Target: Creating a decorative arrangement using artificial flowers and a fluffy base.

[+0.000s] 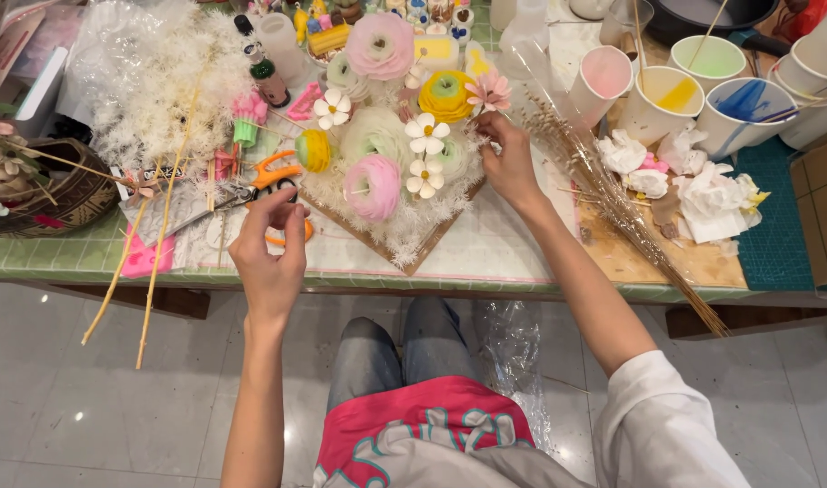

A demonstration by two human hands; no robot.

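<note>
Head view. Right hand (506, 161): fingertips pinched together at the edge of the flower arrangement (391, 145) on its brown board; what they pinch is too small to tell. Left hand (270, 246): fingers loosely curled, apart, above orange scissors (270, 176), partly hidden. Paper cups (693, 95): pink, yellow, green, blue paint; the rightmost cut off.

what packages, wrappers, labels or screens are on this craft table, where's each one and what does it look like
Clear crinkled plastic wrapping: far left of the table, under the fluffy white dried stems.
Long clear cellophane sleeve: right of the right hand, holding thin tan dried stalks.
Small white bottle with a dark cap: back of the table, any label too small to tell.
No screens or signs in view.
</note>
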